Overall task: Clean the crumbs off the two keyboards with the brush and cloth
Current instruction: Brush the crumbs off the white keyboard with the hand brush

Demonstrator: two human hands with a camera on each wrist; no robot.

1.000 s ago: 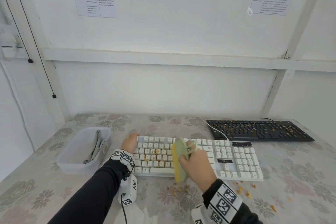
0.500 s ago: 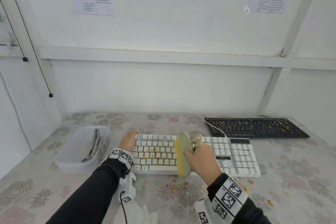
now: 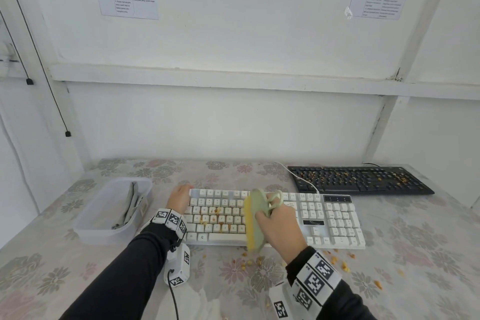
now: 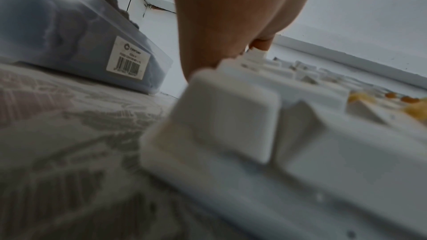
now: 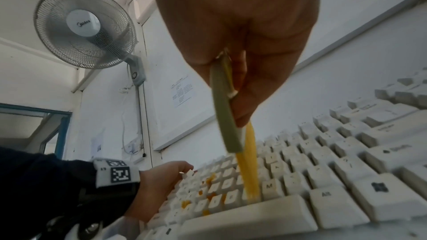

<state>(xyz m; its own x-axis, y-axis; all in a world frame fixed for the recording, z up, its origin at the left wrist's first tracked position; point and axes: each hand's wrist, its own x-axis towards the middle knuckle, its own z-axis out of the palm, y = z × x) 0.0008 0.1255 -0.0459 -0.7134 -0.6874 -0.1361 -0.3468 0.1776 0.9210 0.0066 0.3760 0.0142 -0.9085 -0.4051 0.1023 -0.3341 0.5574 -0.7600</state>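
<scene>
Fingers (image 5: 265, 79) of the right hand (image 3: 281, 228) clamp the brush (image 3: 255, 218) mid white keyboard (image 3: 335, 218), while the left hand (image 3: 179, 197) grips its left end, steadying it.

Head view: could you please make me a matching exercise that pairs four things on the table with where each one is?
1. white plastic keyboard
2. black plastic keyboard
3. green-backed brush with yellow bristles
4. clear plastic tub

a. far right, strewn with crumbs
b. gripped by the right hand
c. at the left, holding a grey cloth
d. held at its left end by the left hand

Pairs: 1-d, 2-a, 3-b, 4-c.
</scene>
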